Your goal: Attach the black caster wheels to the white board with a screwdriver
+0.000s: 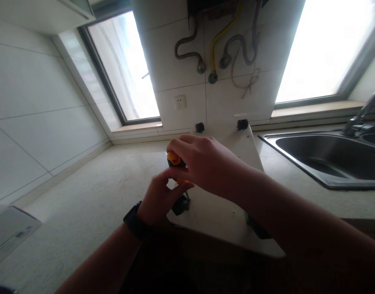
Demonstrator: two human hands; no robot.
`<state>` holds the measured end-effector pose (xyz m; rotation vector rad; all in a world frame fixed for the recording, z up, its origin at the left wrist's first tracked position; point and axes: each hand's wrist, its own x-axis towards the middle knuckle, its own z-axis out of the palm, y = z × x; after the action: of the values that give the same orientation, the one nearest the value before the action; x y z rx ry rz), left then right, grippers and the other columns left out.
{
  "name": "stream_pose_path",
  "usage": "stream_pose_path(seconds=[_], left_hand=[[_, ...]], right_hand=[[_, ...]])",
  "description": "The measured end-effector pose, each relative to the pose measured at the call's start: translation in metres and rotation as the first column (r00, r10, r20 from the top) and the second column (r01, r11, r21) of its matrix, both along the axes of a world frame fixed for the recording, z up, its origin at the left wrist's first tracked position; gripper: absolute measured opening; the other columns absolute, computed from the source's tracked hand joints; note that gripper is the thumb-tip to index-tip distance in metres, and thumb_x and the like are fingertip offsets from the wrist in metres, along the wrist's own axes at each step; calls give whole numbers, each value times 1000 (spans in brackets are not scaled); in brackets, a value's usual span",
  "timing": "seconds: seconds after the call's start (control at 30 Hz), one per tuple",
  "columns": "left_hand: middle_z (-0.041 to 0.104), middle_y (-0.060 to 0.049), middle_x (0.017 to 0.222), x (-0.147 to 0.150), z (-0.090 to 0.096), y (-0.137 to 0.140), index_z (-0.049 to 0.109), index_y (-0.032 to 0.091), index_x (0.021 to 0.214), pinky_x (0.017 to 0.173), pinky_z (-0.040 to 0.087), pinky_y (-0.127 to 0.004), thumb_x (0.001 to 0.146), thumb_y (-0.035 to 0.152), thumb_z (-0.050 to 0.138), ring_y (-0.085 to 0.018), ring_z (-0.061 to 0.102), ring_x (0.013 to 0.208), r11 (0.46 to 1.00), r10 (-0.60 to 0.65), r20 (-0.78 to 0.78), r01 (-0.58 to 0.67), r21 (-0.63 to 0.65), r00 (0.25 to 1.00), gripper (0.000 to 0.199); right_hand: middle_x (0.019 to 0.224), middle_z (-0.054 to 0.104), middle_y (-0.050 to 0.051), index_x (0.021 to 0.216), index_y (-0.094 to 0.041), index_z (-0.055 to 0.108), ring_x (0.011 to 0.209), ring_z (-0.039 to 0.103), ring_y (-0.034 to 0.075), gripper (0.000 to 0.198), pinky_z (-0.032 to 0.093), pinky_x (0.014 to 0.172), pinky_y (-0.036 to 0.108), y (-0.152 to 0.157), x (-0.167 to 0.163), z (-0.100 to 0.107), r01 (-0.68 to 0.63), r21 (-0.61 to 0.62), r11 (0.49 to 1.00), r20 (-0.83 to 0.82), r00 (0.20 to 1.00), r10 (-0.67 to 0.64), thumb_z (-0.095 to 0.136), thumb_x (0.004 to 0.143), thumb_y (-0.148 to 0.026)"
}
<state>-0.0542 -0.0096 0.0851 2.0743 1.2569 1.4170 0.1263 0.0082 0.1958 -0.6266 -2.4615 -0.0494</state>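
Observation:
My right hand point(202, 157) is wrapped around the orange and black handle of a screwdriver point(174, 158) from above. Just below it, my left hand point(163, 192), with a dark watch on the wrist, closes its fingers around the lower part of the tool. A short length of thin shaft shows under the fingers, reaching down beside a black foot point(180, 205) at the near left corner of a white panel point(218, 212). The tip is too dark to make out. Other black feet point(242, 124) stand at the panel's far corners, and another black piece point(257, 228) is partly behind my right forearm.
The panel lies on a pale countertop point(92, 183), its near end over the front edge. A steel sink point(322, 155) with a tap point(356, 122) is at the right. A white box point(14, 234) sits at the left. Pipes point(218, 45) and a socket point(180, 102) are on the back wall.

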Motion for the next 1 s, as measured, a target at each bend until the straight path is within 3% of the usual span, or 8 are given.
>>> stream_pose_path(seconds=[0.1, 0.23, 0.3, 0.37, 0.6, 0.8, 0.9, 1.0], left_hand=[[76, -6, 97, -6, 6, 1, 71, 19, 99, 76, 56, -33, 90, 42, 74, -20, 68, 88, 996, -41, -64, 36, -86, 997, 25], [76, -6, 96, -19, 11, 3, 70, 17, 101, 75, 58, -33, 94, 40, 68, -20, 70, 87, 973, -180, -89, 163, -166, 980, 24], [75, -6, 97, -25, 11, 4, 70, 18, 100, 77, 59, -33, 93, 39, 69, -21, 69, 89, 960, -242, -105, 221, -173, 965, 22], [74, -6, 98, -29, 11, 4, 70, 18, 98, 79, 59, -33, 93, 38, 70, -20, 69, 90, 948, -287, -124, 263, -180, 950, 20], [72, -4, 91, -27, 22, -5, 69, 20, 98, 69, 58, -28, 94, 32, 67, -17, 68, 81, 952, -295, -227, 265, -153, 928, 12], [73, -1, 84, -14, 27, -9, 69, 19, 90, 58, 56, -25, 78, 31, 86, -15, 67, 71, 987, -142, -29, 140, -78, 989, 24], [74, 1, 83, -10, 25, -9, 70, 20, 93, 59, 57, -25, 78, 28, 87, -15, 67, 70, 997, -73, 38, 74, -34, 997, 24], [74, 1, 81, -8, 23, -10, 73, 20, 92, 61, 57, -25, 82, 30, 83, -14, 67, 71, 996, -80, 47, 82, -23, 996, 17]], right_hand=[[101, 68, 8, 107, -11, 66, 77, 54, 16, 33, 39, 65, 31, 2, 0, 0, -64, -38, 997, -24, 998, 64, 68, 93, -41], [131, 67, 11, 135, -16, 57, 111, 61, 19, 37, 46, 90, 34, 7, 7, 3, -316, -241, 918, -27, 947, 319, 52, 99, -18], [132, 68, 10, 139, -18, 56, 115, 62, 18, 42, 45, 96, 34, 8, 9, 5, -386, -309, 869, -43, 919, 392, 53, 98, -12], [122, 72, 8, 131, -17, 61, 107, 64, 17, 36, 46, 93, 32, 8, 8, 7, -401, -333, 853, -44, 911, 411, 59, 96, -14], [101, 70, 4, 110, -15, 65, 83, 60, 14, 19, 42, 72, 29, -3, 3, 7, -288, -254, 923, -13, 956, 295, 68, 91, -16], [92, 64, 2, 97, -15, 61, 72, 51, 11, 28, 34, 61, 28, -9, -3, 0, -143, -95, 985, -12, 990, 143, 79, 85, -32], [85, 61, 1, 92, -15, 59, 68, 47, 11, 33, 31, 59, 27, -7, -8, -3, -66, -48, 997, -61, 996, 64, 82, 81, -36], [84, 62, 1, 90, -15, 59, 68, 46, 11, 31, 31, 60, 28, -3, -6, -3, -45, -50, 998, -97, 995, 40, 79, 83, -39]])
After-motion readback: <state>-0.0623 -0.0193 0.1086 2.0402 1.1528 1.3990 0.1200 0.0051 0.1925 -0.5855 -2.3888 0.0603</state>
